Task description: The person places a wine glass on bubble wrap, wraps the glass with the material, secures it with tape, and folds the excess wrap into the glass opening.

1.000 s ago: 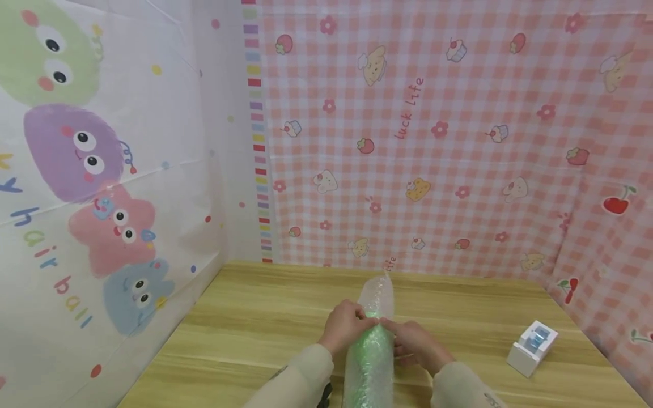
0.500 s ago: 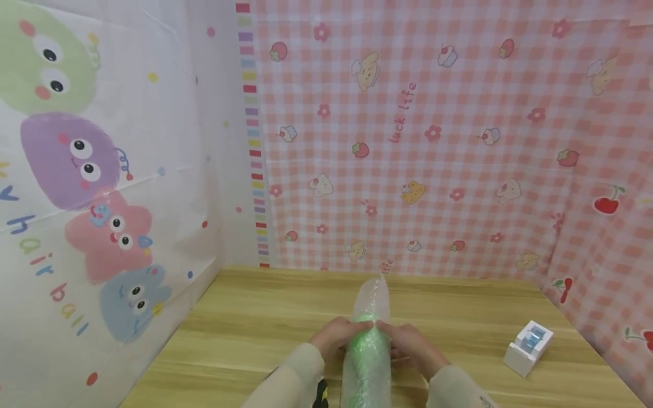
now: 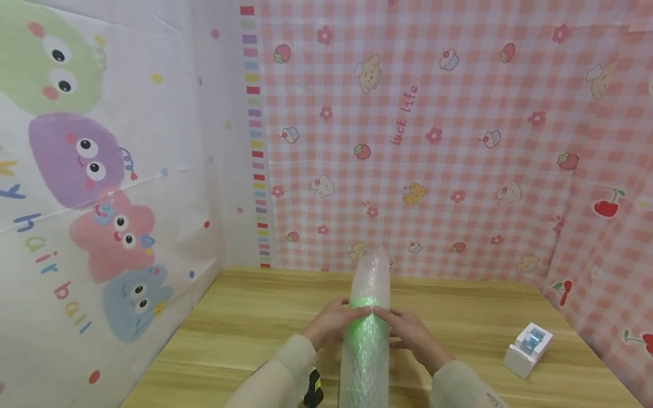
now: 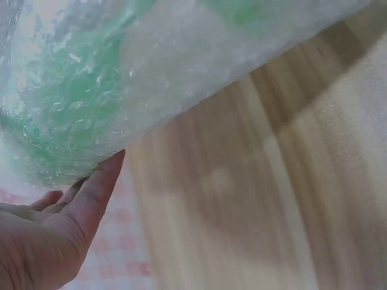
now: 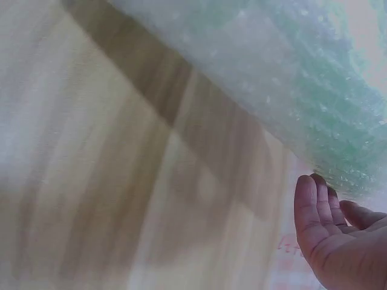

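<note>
A long bundle in clear bubble wrap (image 3: 366,357), with green showing through, runs away from me along the middle of the head view. My left hand (image 3: 330,322) holds its left side and my right hand (image 3: 412,334) its right, the thumbs meeting on top. In the left wrist view, the fingers of the left hand (image 4: 63,232) lie against the underside of the green part. The right wrist view has the right hand (image 5: 341,241) with fingertips at the wrap's lower edge. Below the bundle, its shadow falls on the wood.
The wood-grain table (image 3: 255,317) carries a small white box with a light blue piece (image 3: 528,349) at the right. A black object with a yellow mark (image 3: 313,390) shows beside my left sleeve. Printed cloths (image 3: 326,141) hang behind and at both sides.
The far end of the bundle has risen higher in the head view, now overlapping the back cloth. Both hands have moved up with it, and more of the black object shows.
</note>
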The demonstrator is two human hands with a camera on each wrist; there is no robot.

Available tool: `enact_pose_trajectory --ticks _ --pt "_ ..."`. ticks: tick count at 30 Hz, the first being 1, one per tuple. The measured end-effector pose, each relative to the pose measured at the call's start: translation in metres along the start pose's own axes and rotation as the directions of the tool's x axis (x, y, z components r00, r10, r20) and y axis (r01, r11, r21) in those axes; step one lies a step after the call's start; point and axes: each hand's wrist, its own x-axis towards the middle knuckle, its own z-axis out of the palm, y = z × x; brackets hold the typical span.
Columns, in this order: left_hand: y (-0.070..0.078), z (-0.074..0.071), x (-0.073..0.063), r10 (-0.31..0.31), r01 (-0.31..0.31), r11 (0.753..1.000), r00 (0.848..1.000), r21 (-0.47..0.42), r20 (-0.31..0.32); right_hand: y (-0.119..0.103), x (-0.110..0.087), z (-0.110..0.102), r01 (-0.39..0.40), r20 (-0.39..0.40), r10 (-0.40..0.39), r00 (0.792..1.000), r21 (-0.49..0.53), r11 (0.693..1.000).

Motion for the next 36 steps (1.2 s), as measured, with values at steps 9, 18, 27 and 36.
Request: enact_pose_trajectory --ticks 9,18,27,36 --pt "0.016 -0.006 0.001 0.151 -0.149 0.986 0.989 0.077 -0.009 -0.018 0.002 -0.008 0.146 -0.009 -0.146 0.989 -0.044 0.988" --pt "0.028 -0.013 -0.002 0.262 -0.264 0.96 0.965 0.09 0.033 -0.03 -0.002 -0.011 0.281 0.008 -0.282 0.959 0.047 0.958" --pt "0.034 -0.015 -0.003 0.329 -0.326 0.936 0.944 0.132 0.004 -0.033 -0.003 -0.016 0.357 0.034 -0.358 0.933 0.047 0.933" --pt "0.033 -0.019 -0.005 0.385 -0.379 0.904 0.923 0.199 0.01 -0.03 -0.001 -0.016 0.428 0.028 -0.429 0.903 0.027 0.903"
